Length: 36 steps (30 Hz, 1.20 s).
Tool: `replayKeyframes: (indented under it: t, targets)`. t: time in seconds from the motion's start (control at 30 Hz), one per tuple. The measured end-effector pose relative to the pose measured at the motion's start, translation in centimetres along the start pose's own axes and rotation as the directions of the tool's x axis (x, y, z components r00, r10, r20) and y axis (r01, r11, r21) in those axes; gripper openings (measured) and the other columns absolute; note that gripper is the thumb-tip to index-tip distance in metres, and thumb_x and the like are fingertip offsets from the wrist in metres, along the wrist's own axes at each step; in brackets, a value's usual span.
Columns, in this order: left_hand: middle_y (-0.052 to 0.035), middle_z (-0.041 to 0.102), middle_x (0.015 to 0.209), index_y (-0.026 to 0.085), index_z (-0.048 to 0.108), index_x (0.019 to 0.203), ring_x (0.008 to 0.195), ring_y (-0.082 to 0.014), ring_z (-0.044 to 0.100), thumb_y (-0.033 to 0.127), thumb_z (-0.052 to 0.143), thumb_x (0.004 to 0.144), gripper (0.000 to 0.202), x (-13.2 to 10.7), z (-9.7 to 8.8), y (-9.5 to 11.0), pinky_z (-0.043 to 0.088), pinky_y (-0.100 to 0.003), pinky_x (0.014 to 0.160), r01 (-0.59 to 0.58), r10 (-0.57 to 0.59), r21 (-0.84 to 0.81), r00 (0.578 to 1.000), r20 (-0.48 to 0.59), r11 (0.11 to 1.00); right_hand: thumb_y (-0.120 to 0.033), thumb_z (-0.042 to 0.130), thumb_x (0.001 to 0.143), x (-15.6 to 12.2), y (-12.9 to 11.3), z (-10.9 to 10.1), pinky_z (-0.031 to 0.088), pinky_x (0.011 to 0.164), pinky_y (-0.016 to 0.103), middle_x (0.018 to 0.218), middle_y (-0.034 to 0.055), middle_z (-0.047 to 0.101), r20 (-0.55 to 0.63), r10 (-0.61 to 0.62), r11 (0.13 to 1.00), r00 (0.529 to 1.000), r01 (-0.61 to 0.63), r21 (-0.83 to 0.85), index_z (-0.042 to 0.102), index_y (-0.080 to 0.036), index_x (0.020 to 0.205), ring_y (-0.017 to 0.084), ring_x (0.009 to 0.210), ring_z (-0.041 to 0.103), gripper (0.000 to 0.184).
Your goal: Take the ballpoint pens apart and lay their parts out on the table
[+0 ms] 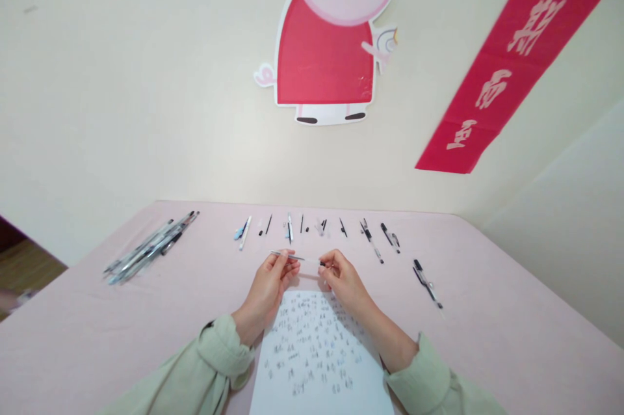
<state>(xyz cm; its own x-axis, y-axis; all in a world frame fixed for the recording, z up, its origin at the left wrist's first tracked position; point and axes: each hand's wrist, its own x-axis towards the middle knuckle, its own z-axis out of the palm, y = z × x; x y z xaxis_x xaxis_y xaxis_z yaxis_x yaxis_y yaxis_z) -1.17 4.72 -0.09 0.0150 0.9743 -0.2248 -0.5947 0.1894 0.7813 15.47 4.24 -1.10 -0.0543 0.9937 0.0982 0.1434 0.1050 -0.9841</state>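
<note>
Two-handed, pinching the thin pen [302, 259] with left hand [272, 277] and right hand [344, 280], probably best to move straight and softly.

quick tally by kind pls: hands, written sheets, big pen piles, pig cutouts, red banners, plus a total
Hands (left hand, right hand): 2
Written sheet: 1
Big pen pile: 1
Pig cutout: 1
Red banner: 1
Total: 6

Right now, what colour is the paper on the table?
White, with dark writing; the head view shows the paper best.
</note>
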Motion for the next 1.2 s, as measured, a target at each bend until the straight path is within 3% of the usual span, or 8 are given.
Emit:
replayKeyframes:
  t: [0.13, 0.23, 0.4, 0.63, 0.8, 0.9, 1.07, 1.2]
  targets:
    - [-0.0018, 0.065, 0.074, 0.014, 0.064, 0.081, 0.073, -0.0094, 0.062, 0.036, 0.074, 0.072, 0.026, 0.1, -0.1, -0.1, 0.051, -0.021, 0.073, -0.002, 0.002, -0.003, 1.000, 0.003, 1.000, -0.033, 0.051, 0.081, -0.1, -0.5, -0.3, 0.037, 0.049, 0.023, 0.065, -0.0018, 0.057, 0.036, 0.031, 0.999, 0.999, -0.029, -0.045, 0.052, -0.019, 0.079, 0.011, 0.051, 0.047, 0.014]
    - [-0.0020, 0.066, 0.074, 0.014, 0.064, 0.083, 0.073, -0.0092, 0.062, 0.034, 0.073, 0.074, 0.024, 0.3, -0.2, -0.1, 0.052, -0.021, 0.073, -0.003, 0.003, 0.003, 1.000, -0.022, 1.000, -0.028, 0.050, 0.082, 0.1, -1.2, -1.6, 0.039, 0.055, 0.025, 0.070, -0.0008, 0.059, -0.023, -0.037, 0.968, 0.999, 0.030, -0.251, 0.055, -0.020, 0.078, 0.013, 0.057, 0.051, 0.011]
    - [-0.0021, 0.065, 0.073, 0.014, 0.064, 0.085, 0.074, -0.0095, 0.063, 0.034, 0.071, 0.076, 0.023, 0.3, -0.3, 0.0, 0.052, -0.021, 0.074, 0.004, -0.003, 0.012, 1.000, -0.031, 1.000, -0.022, 0.049, 0.084, 0.7, -1.9, -4.6, 0.040, 0.068, 0.027, 0.087, 0.0024, 0.058, -0.149, -0.210, 0.722, 0.966, 0.050, -0.690, 0.063, -0.021, 0.084, 0.014, 0.071, 0.055, 0.014]
    - [-0.0028, 0.065, 0.073, 0.013, 0.064, 0.083, 0.072, -0.0091, 0.062, 0.029, 0.068, 0.079, 0.017, 0.3, -0.1, 0.1, 0.052, -0.019, 0.071, 0.019, -0.018, 0.016, 0.999, -0.037, 1.000, -0.017, 0.052, 0.085, 0.7, -1.0, -5.2, 0.040, 0.072, 0.025, 0.087, 0.0038, 0.059, -0.089, -0.108, 0.558, 0.990, -0.014, -0.830, 0.065, -0.020, 0.086, 0.016, 0.083, 0.058, 0.014]
    - [-0.0029, 0.064, 0.072, 0.013, 0.064, 0.084, 0.072, -0.0088, 0.063, 0.025, 0.063, 0.083, 0.012, 0.3, -0.1, 0.1, 0.053, -0.019, 0.071, 0.022, -0.021, 0.022, 0.999, -0.034, 1.000, -0.018, 0.047, 0.089, 0.8, -0.9, -5.3, 0.040, 0.071, 0.026, 0.091, 0.0045, 0.061, -0.088, -0.088, 0.560, 0.992, -0.024, -0.828, 0.065, -0.020, 0.090, 0.016, 0.080, 0.060, 0.018]
    - [-0.0027, 0.064, 0.072, 0.013, 0.064, 0.084, 0.070, -0.0083, 0.063, 0.024, 0.063, 0.084, 0.012, 0.3, 0.0, 0.1, 0.053, -0.018, 0.071, 0.025, -0.025, 0.020, 0.999, -0.039, 0.999, -0.017, 0.047, 0.089, 0.6, -1.6, -4.8, 0.041, 0.071, 0.028, 0.099, 0.0060, 0.060, -0.092, -0.173, 0.580, 0.981, 0.026, -0.814, 0.063, -0.020, 0.097, 0.016, 0.080, 0.059, 0.018]
    - [-0.0025, 0.065, 0.071, 0.013, 0.064, 0.083, 0.070, -0.0091, 0.063, 0.031, 0.070, 0.077, 0.019, 0.3, 0.0, 0.1, 0.053, -0.020, 0.071, 0.008, -0.007, 0.036, 1.000, -0.029, 0.999, -0.019, 0.051, 0.088, -0.4, -3.0, -2.4, 0.042, 0.076, 0.028, 0.094, 0.0022, 0.060, 0.073, -0.282, 0.695, 0.957, 0.256, -0.672, 0.060, -0.021, 0.093, 0.014, 0.076, 0.057, 0.011]
    - [-0.0027, 0.066, 0.072, 0.014, 0.065, 0.088, 0.069, -0.0111, 0.062, 0.043, 0.072, 0.071, 0.034, 0.0, 0.0, -0.1, 0.052, -0.023, 0.069, -0.055, 0.057, 0.169, 0.998, -0.006, 0.984, -0.016, 0.054, 0.086, -0.9, -2.6, -1.2, 0.042, 0.073, 0.027, 0.091, 0.0016, 0.061, 0.107, -0.231, 0.766, 0.967, 0.249, -0.592, 0.060, -0.021, 0.094, 0.013, 0.075, 0.057, 0.011]
